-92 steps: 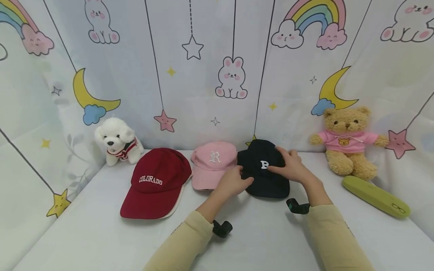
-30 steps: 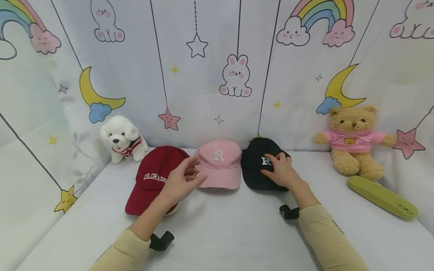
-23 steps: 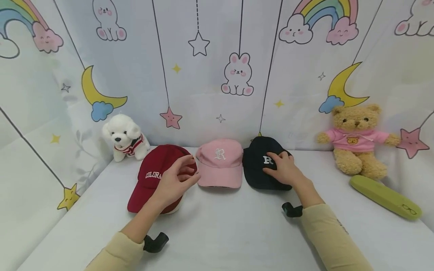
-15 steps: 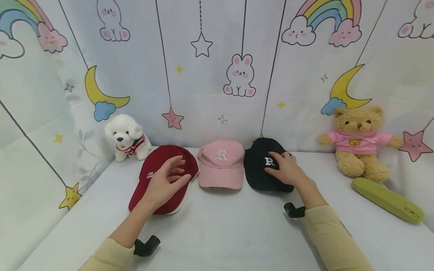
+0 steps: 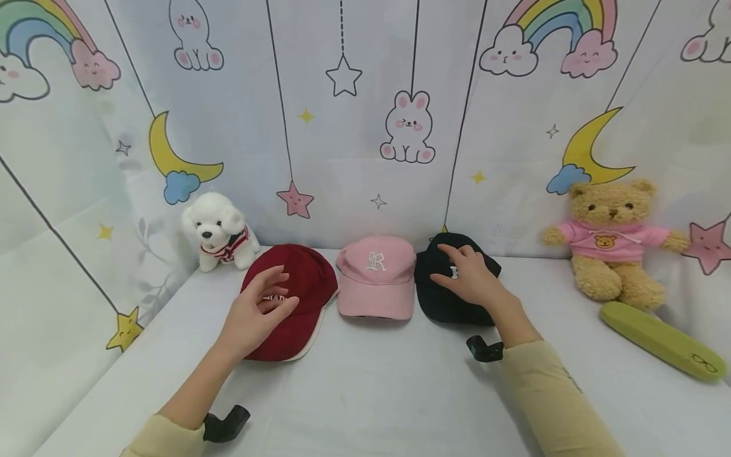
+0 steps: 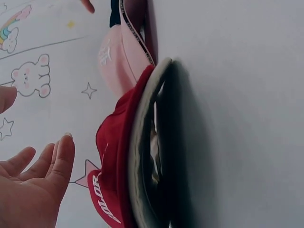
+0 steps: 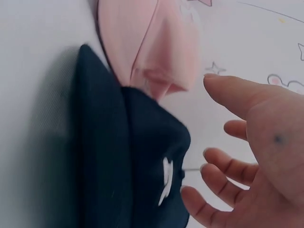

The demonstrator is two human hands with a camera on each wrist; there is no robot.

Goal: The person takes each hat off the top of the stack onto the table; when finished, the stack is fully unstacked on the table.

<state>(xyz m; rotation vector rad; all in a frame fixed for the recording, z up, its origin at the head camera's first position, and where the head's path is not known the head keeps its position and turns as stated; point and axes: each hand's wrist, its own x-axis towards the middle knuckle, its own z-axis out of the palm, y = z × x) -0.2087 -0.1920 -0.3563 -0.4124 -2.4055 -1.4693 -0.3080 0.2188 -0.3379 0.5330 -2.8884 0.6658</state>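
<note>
Red cap [image 5: 310, 289], pink cap [image 5: 375, 282] and black cap [image 5: 444, 306] sit mid-frame. Left hand [image 5: 251, 319], by the first, and right hand [image 5: 471, 280], by the last, are relaxed, holding nothing.

Pink cap [image 5: 375, 299]: "R", red cap [image 6: 110, 142]: "OLOR"

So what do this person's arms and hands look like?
The left hand and the right hand are bare, with no gloves showing. The left sleeve and right sleeve are long and beige; the right one has small dark marks, too tiny to read. A black, elbow-shaped device sits at each wrist; no cables show.
</note>
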